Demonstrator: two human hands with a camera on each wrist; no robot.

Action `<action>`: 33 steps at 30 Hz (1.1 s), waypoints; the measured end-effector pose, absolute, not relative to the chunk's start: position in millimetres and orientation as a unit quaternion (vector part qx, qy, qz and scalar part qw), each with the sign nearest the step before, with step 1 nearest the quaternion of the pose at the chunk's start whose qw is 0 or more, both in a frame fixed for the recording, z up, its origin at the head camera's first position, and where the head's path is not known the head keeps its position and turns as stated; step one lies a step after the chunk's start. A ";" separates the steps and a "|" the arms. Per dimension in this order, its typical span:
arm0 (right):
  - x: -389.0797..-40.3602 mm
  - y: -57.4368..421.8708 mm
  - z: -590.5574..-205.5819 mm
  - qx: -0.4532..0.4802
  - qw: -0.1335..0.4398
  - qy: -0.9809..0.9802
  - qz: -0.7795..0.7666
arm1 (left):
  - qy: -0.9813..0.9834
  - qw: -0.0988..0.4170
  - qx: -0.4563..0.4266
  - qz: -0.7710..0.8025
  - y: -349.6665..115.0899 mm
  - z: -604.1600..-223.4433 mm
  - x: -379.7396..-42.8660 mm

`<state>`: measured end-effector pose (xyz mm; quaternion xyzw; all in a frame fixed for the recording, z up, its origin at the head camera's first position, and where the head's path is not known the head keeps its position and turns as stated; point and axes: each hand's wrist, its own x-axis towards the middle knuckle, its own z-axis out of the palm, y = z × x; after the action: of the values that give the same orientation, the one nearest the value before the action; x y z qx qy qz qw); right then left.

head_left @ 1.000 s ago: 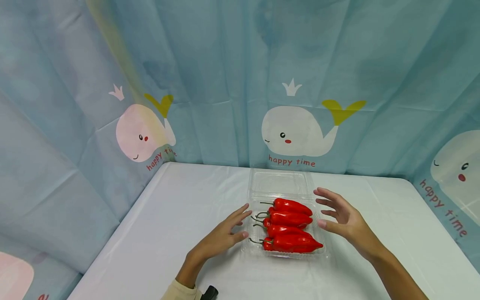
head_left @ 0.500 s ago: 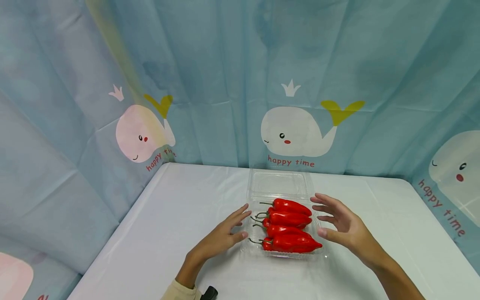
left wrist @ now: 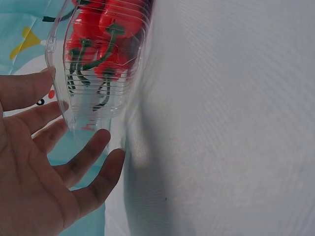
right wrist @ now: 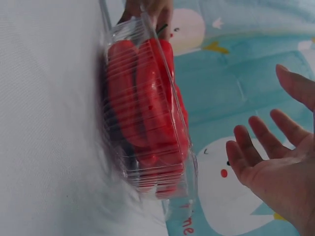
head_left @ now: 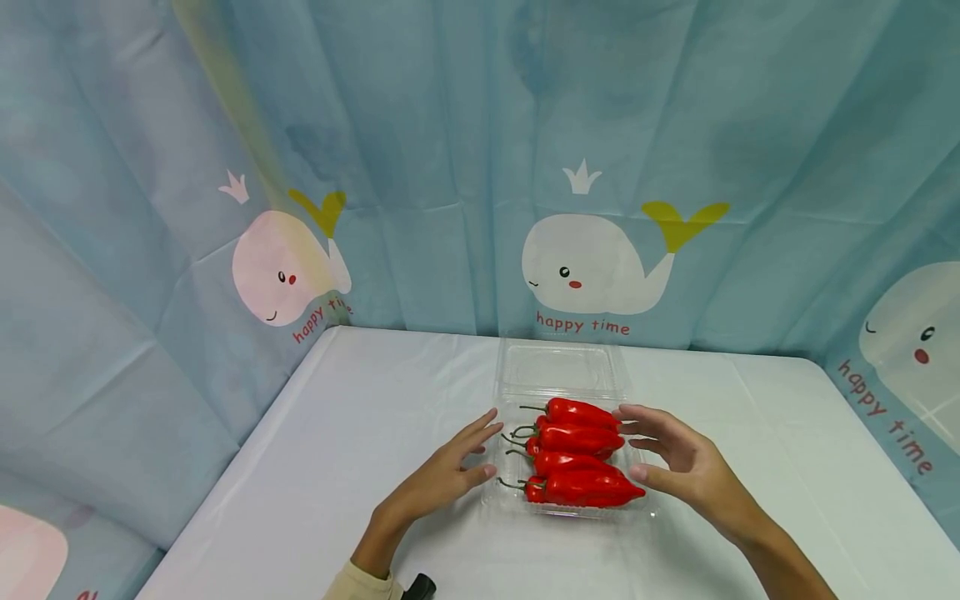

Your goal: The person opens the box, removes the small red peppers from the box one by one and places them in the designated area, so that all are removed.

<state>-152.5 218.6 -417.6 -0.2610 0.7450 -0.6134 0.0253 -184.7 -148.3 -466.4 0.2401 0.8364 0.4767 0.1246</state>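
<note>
Several long red peppers [head_left: 577,437] with thin green stems lie stacked in a clear plastic clamshell box [head_left: 504,493]. Their stems point left. The box's lid [head_left: 558,367] is folded back, away from the person. At the left side, my left hand [head_left: 442,479] has its fingers spread; in the left wrist view its thumb and fingertips lie at the box's rim [left wrist: 50,54], and contact is hard to tell. My right hand [head_left: 693,462] hovers beside the right end, fingers loosely bent, holding nothing. In the right wrist view a gap separates that hand [right wrist: 275,169] from the box.
A white-covered table [head_left: 360,400] carries the box near its middle. Behind and to the left hangs a light blue curtain [head_left: 420,167] printed with whales. A beige sleeve [head_left: 363,583] and a small black object [head_left: 420,587] show at the bottom edge.
My right hand has moved left and slightly down in the head view, closer to the peppers' right ends. The left hand, box and peppers have stayed in place.
</note>
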 end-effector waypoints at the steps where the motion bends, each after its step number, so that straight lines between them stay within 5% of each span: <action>1: -152.7 218.6 -418.3 -0.259 0.027 0.746 -0.613 | 0.837 0.124 0.240 0.476 -148.1 -466.4 -184.7; 33: -160.3 208.8 -445.3 -0.253 0.111 0.749 -0.602 | 0.837 0.128 0.239 0.476 -148.0 -465.8 -183.8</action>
<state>-160.3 208.8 -445.3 -0.2529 0.7490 -0.6022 0.1110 -183.8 -148.0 -465.8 0.2394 0.8365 0.4758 0.1283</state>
